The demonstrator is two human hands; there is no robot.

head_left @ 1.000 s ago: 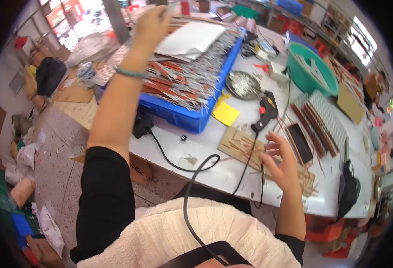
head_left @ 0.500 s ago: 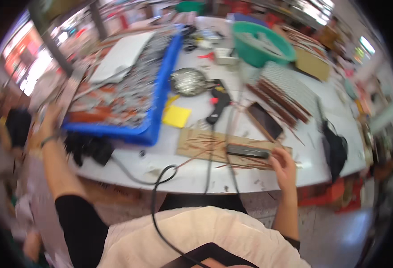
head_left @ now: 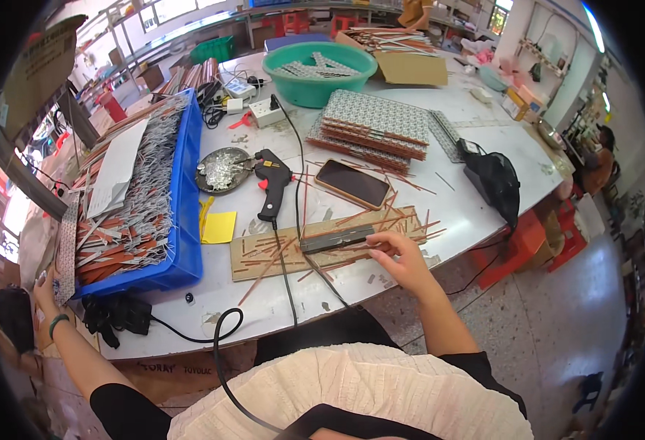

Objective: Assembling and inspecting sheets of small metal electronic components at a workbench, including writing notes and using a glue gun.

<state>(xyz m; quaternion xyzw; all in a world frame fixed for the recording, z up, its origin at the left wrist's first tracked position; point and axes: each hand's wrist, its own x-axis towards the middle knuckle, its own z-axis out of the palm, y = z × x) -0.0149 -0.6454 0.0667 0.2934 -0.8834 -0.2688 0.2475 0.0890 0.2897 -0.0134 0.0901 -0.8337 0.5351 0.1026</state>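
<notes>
a dark grey bar (head_left: 335, 240) lies on a tan board (head_left: 240, 272) on the white bench (head_left: 451, 209), among thin reddish-brown sticks. at its right end is the right hand (head_left: 402, 262), its arm angled inward from the lower right, index finger and thumb a little parted; whether its grip is clenched on the bar cannot be told. the left arm stretches out to the left, its hand (head_left: 45, 295) at the lower end of a pale patterned strip (head_left: 66, 253) beside a blue tray (head_left: 186, 220); that grip is partly hidden, its state unclear.
</notes>
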